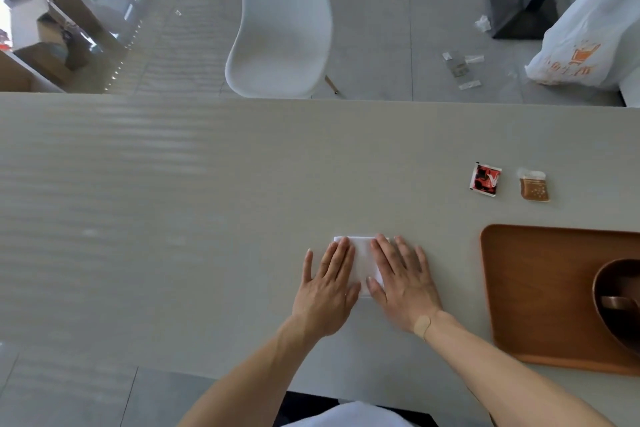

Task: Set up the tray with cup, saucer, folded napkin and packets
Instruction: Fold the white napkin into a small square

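Note:
A white folded napkin (364, 260) lies flat on the grey table, and both of my hands press down on it. My left hand (327, 284) covers its left side, palm down with fingers spread. My right hand (401, 284) covers its right side the same way. To the right sits a brown wooden tray (519, 288) holding a dark wooden saucer (604, 277) with a cup (620, 303) on it, cut off by the frame edge. A red and black packet (485, 179) and a brown packet (533, 185) lie beyond the tray.
A white chair (282, 28) stands past the far table edge (311, 98). A white plastic bag (585, 42) and scraps of litter lie on the floor at the right. The table's left half shows bare surface.

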Demonstrator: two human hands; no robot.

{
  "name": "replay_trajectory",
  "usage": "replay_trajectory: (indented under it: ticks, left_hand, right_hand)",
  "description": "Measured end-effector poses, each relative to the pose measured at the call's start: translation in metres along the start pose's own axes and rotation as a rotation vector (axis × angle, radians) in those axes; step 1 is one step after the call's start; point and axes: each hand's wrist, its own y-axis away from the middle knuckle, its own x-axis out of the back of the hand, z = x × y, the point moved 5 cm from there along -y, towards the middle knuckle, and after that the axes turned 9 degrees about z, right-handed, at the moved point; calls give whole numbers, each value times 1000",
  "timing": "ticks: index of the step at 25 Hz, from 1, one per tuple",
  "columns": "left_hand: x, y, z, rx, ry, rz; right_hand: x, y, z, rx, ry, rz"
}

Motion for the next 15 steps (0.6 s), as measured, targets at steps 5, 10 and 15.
replay_trajectory:
  ticks: [5, 10, 15]
  left_hand:
    - [24, 12, -9, 464, 47, 54]
    - [32, 5, -2, 637, 283, -61]
    - [28, 1, -4, 678, 451, -202]
  right_hand:
    - [21, -31, 2, -67, -96, -162]
    - [28, -37, -1, -150, -102, -246]
    - [31, -23, -1, -256, -150, -288]
